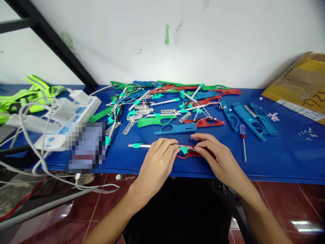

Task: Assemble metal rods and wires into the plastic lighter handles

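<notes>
A red half-shell of a long-reach lighter (189,155) lies near the table's front edge, with a teal trigger (183,150), white wires and a metal tube (145,146) reaching left. My left hand (159,162) is closed over the place where the tube meets the shell, fingertips beside the trigger. At the shell's right end my right hand (219,157) pinches near the wires, thumb and fingers bent; its exact hold is partly hidden. Just behind both hands lies a blue lighter shell (176,128), and a green one (157,121) sits behind that.
Lighter parts in several colours pile up toward the wall. Blue shells (248,120) and a screwdriver (243,137) lie to the right, before a cardboard box (302,88). On the left are a power strip (83,113), a blurred phone (86,147), cables and a reflective vest (33,95).
</notes>
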The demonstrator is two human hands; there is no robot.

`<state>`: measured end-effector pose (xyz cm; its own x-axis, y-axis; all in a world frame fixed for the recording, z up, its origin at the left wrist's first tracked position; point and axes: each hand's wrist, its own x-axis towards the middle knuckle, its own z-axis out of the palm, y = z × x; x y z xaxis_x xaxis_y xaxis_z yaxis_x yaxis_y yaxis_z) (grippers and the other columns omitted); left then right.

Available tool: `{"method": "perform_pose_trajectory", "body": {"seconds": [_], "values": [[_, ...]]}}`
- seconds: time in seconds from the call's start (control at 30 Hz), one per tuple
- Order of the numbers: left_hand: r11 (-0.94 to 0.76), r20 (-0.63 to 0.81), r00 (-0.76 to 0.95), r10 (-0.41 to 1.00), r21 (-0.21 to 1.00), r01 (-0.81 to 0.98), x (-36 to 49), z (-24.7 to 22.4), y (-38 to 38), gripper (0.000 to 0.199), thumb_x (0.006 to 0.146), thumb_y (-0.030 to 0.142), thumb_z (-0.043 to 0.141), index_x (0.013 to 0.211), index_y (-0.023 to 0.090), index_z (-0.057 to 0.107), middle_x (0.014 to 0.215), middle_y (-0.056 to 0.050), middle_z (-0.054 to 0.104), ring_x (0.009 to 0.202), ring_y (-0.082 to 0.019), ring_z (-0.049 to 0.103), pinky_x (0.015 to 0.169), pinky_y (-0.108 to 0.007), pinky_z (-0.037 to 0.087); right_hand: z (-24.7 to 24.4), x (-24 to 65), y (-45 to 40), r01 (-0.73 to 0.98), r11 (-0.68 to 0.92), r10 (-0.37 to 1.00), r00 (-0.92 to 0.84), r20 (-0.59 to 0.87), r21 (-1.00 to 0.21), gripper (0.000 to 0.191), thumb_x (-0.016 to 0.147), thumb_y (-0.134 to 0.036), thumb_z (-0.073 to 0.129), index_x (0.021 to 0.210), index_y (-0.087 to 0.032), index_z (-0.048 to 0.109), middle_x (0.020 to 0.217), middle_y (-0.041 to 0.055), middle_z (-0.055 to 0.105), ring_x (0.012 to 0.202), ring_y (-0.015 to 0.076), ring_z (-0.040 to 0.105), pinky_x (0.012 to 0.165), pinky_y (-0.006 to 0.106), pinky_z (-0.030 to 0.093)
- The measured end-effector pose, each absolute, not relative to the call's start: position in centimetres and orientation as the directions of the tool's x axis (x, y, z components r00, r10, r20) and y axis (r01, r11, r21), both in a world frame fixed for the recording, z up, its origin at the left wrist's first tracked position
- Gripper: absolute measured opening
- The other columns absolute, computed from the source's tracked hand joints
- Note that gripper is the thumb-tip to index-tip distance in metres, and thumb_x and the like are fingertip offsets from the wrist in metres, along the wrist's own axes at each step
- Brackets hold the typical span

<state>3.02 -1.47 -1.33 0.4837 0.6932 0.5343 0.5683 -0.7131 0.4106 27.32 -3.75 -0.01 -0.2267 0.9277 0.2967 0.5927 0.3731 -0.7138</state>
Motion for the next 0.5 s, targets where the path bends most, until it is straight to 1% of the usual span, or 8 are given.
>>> {"method": "perform_pose_trajectory", "body": {"seconds": [0.2,0.3,0.4,0.5], "values": [[-0.727,0.54,0.499,0.678,0.388,0.567,3.09,-1.26,-1.48,0.01,0.111,0.012,0.062,0.117,0.016,0.069,0.122,-0.009,0.079,0.108,-0.027,0.072,0.096,-0.047,0.06,0.26,27.24,-3.95,0.604,0.413,0.911,-0.277,0.306,-0.682,0.02,0.115,-0.032,0.054,0.105,-0.027,0.07,0.142,0.0081,0.074,0.131,0.0255,0.071,0.111,0.046,0.058],[-0.733,0.543,0.504,0.671,0.383,0.562,3.1,-1.29,-1.53,0.012,0.111,0.012,0.062,0.118,0.017,0.069,0.124,-0.009,0.079,0.11,-0.027,0.073,0.097,-0.047,0.06,0.25,27.19,-3.98,0.609,0.412,0.911,-0.286,0.297,-0.677,0.02,0.116,-0.032,0.053,0.104,-0.027,0.069,0.143,0.0076,0.073,0.132,0.0252,0.071,0.116,0.049,0.055],[-0.727,0.533,0.503,0.68,0.4,0.559,3.03,-1.33,-1.56,0.011,0.111,0.013,0.063,0.118,0.018,0.069,0.126,-0.009,0.079,0.111,-0.027,0.073,0.098,-0.047,0.06,0.28,27.15,-3.99,0.61,0.396,0.918,-0.287,0.274,-0.687,0.02,0.116,-0.033,0.052,0.104,-0.027,0.067,0.145,0.007,0.072,0.134,0.0249,0.07,0.12,0.051,0.052],[-0.713,0.529,0.486,0.696,0.426,0.557,2.95,-1.36,-1.57,0.01,0.11,0.014,0.064,0.117,0.018,0.07,0.125,-0.009,0.079,0.11,-0.027,0.074,0.098,-0.047,0.06,0.36,27.19,-4.06,0.598,0.384,0.922,-0.285,0.262,-0.703,0.02,0.116,-0.034,0.052,0.106,-0.028,0.068,0.145,0.0068,0.072,0.134,0.0246,0.069,0.118,0.049,0.053]]}}
